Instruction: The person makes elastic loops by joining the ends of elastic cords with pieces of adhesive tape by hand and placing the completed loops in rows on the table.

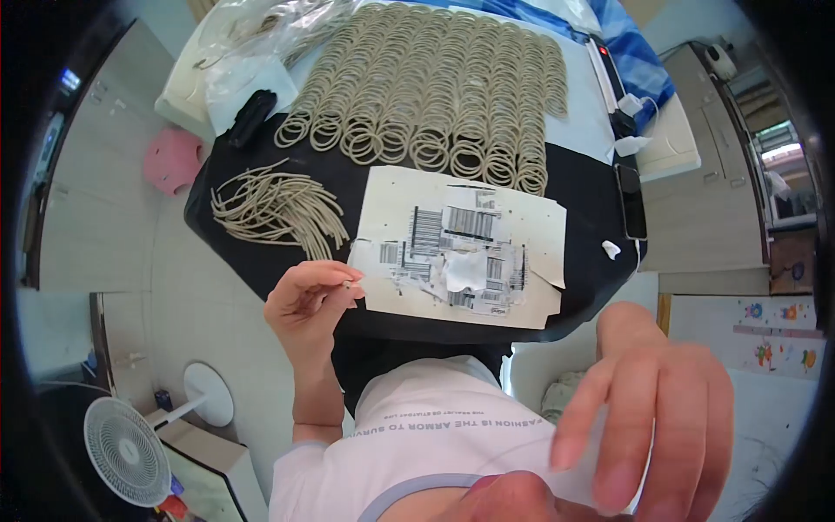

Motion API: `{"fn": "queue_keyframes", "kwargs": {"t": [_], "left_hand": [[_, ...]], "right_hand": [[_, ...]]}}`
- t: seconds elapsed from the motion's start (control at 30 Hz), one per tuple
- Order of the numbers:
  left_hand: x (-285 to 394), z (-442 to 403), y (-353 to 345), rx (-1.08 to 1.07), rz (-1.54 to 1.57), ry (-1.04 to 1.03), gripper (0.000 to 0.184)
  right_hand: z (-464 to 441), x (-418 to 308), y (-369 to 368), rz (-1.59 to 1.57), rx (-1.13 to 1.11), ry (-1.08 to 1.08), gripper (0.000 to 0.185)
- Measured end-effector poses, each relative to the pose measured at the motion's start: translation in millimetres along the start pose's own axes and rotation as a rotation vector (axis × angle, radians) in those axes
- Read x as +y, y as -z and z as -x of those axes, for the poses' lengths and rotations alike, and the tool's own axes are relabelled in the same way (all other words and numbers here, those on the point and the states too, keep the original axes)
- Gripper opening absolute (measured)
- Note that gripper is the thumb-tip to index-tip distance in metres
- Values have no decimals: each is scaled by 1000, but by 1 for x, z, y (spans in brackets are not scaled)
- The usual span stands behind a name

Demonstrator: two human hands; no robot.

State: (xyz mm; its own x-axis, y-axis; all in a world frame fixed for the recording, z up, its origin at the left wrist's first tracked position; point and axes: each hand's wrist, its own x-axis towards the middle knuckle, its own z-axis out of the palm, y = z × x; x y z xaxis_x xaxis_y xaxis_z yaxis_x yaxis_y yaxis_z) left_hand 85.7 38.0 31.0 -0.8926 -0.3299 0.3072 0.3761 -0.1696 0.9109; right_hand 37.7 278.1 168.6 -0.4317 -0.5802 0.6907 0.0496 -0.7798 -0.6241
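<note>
My left hand point(306, 300) is at the near left edge of the board, thumb and fingertips pinched together. Something small and pale shows at the fingertips, too small to name. Close to the camera, my right hand point(657, 409) is raised near my face with its fingers stretched out, and nothing shows in it. In front of me lies a cream board point(379, 204) covered with barcode labels point(470, 224), with a crumpled white scrap point(465, 271) on top. Beyond my left hand is a bundle of beige cords point(278, 209). Rows of overlapping beige rings point(417, 78) cover the back of the table.
A black cloth point(591, 217) covers the table. A phone point(631, 202) with a cable and a power strip point(611, 83) are at the right. A black case point(253, 117) and clear plastic bags point(252, 43) lie back left. A white fan point(129, 451) stands at lower left.
</note>
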Motion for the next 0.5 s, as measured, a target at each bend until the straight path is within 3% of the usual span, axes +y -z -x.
{"fn": "queue_keyframes", "kwargs": {"t": [0.03,0.13,0.27,0.37,0.5], "left_hand": [[1,1,1,-4,7,0,20],[3,3,4,-15,24,27,19],[6,2,-5,-71,40,56,20],[6,2,-10,-103,67,52,22],[1,2,-13,-143,93,45,23]], "right_hand": [[1,-5,-9,18,74,-26,10],[-6,-35,23,7,-255,-176,15],[-6,-36,21,-64,-235,-248,19],[-5,-10,1,-29,14,-36,8],[-16,-21,-29,103,357,-198,2]]}}
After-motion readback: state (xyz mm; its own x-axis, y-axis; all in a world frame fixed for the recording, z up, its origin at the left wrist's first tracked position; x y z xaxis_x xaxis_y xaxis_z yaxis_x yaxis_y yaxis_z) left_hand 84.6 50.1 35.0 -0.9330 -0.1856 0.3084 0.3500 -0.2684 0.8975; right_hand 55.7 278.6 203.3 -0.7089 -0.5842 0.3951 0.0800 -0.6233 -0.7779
